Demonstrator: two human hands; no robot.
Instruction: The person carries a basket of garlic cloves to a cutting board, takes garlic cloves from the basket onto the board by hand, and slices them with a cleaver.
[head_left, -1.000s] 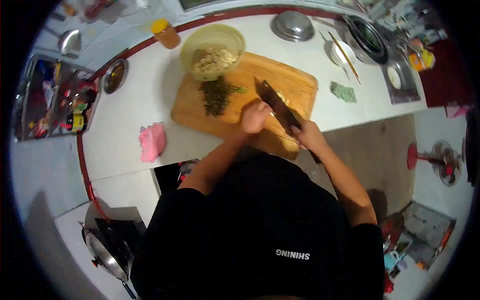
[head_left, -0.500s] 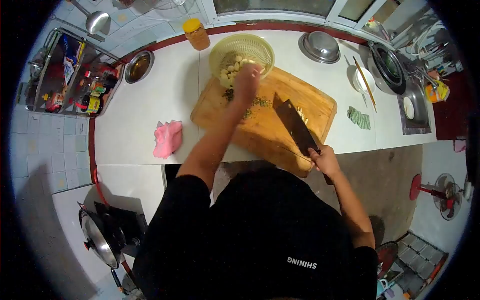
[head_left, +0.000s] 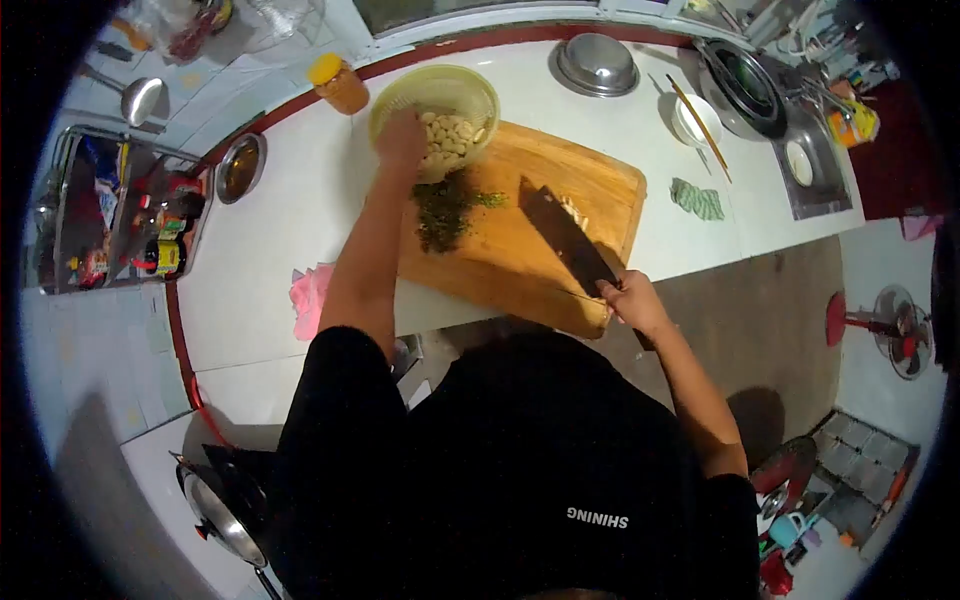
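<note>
My right hand [head_left: 630, 298] is closed around the handle of a dark cleaver [head_left: 568, 236], whose blade lies over the right part of a wooden cutting board [head_left: 510, 265]. Pale cut pieces [head_left: 573, 210] lie along the blade's far side. My left hand [head_left: 402, 140] is at the left side of a yellow-green plastic basket [head_left: 484, 92], and its fingers are too unclear to read. Inside the basket sit several pale pieces that look like peeled garlic cloves [head_left: 450, 136]. Chopped dark green herbs [head_left: 441, 215] are spread on the board's left part, near my left forearm.
A jar with a yellow lid [head_left: 338, 84] stands behind the basket. Left are a metal bowl [head_left: 240, 168] and a pink cloth [head_left: 308, 300]. Rightward sit an upturned metal bowl [head_left: 597, 65], a white bowl with chopsticks [head_left: 695, 120], a green cloth [head_left: 697, 199] and a sink [head_left: 822, 195].
My left hand has moved left across the basket, from its right part to its left side. More of the green herbs show now. The cleaver stays in my right hand. The camera view has shifted.
</note>
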